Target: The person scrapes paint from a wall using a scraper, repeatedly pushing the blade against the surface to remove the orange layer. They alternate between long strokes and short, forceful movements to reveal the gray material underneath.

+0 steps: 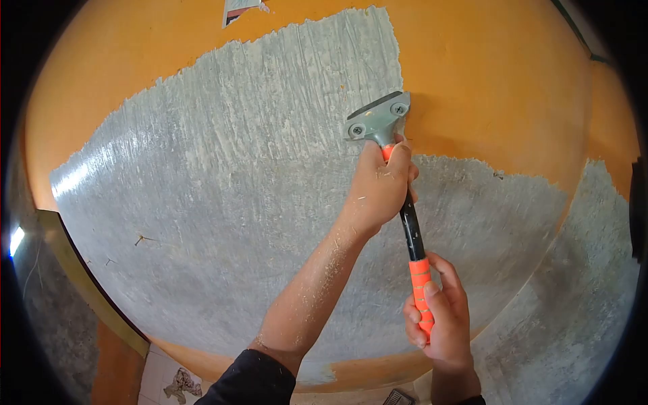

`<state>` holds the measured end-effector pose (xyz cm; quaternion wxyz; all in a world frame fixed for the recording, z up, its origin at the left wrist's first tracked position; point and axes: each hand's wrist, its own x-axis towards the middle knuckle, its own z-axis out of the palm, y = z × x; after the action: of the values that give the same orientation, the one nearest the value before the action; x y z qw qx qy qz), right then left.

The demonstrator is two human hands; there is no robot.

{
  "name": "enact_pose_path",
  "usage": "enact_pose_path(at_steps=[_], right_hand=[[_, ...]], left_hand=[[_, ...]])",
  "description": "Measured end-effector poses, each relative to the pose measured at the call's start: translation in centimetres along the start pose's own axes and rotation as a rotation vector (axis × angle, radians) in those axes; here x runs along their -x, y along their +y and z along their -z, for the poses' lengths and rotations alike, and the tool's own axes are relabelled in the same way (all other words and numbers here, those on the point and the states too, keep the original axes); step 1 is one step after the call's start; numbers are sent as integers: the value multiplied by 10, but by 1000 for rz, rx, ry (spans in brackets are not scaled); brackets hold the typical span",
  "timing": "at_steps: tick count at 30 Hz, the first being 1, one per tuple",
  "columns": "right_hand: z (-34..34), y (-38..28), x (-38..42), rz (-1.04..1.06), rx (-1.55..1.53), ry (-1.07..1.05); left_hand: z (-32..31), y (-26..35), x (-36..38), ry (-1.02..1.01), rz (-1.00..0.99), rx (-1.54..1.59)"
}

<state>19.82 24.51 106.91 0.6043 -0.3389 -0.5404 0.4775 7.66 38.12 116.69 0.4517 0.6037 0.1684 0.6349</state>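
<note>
A long-handled scraper [414, 233] with a wide grey metal head [381, 120] lies against the wall, its head at the edge between bare grey plaster [270, 135] and orange paint [486, 101]. Just below the head, my left hand [383, 179] is wrapped round the upper handle. Lower down, my right hand [442, 310] grips the orange ribbed end of the handle. Pale flakes cling to my left forearm and hand.
A torn paper scrap [237, 9] sticks to the orange paint at the top. A small nail or hook [140, 239] juts from the grey wall at left. An olive-coloured frame edge [88, 277] runs down the lower left. Pale floor tiles [156, 371] show at the bottom left.
</note>
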Motion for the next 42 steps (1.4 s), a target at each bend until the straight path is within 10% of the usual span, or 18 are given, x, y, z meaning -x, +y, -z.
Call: enact_pose_path(at_steps=[20, 42], right_hand=[[-16, -2, -30, 85, -54, -83], [117, 262, 131, -552, 39, 105]], left_hand=[[7, 26, -25, 30, -47, -132], [30, -263, 231, 124, 589, -76]])
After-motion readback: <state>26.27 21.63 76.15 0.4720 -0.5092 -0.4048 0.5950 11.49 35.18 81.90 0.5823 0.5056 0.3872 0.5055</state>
